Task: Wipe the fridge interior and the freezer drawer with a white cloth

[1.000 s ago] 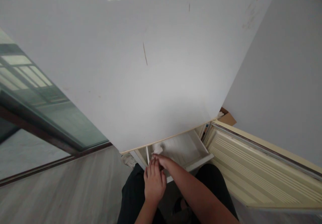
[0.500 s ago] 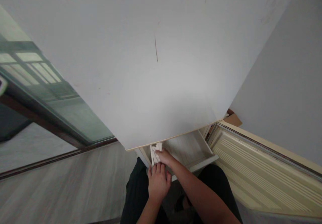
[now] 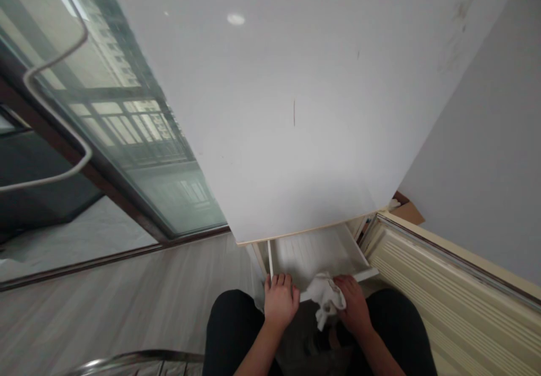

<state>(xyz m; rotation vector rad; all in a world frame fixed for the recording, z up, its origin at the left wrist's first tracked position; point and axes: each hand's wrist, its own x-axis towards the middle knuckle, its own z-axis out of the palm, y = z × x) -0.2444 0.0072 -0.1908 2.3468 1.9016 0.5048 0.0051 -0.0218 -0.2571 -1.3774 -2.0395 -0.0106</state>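
Note:
A white drawer [image 3: 315,249] is pulled out from under the white tabletop [image 3: 296,184], in front of my knees. My left hand [image 3: 280,301] grips the left part of the drawer's front panel, its fingers hooked over the top edge. Bunched in my right hand [image 3: 353,302] is a crumpled white cloth [image 3: 325,296], which lies over the front panel's edge and hangs down outside it. The bare drawer bottom shows behind the cloth. My right fingertips are partly hidden by the cloth.
An open cream refrigerator-like door [image 3: 448,291] stands to the right, with a cardboard box [image 3: 408,208] behind it. On the left are a dark-framed glass sliding door [image 3: 169,195], a pale bent tube [image 3: 63,122] and grey flooring [image 3: 177,297]. A metal rail [image 3: 143,356] curves at the bottom left.
My right hand has moved with the cloth from the drawer's left side to the front panel, right of my left hand. My left hand stays on the panel. The camera view has shifted.

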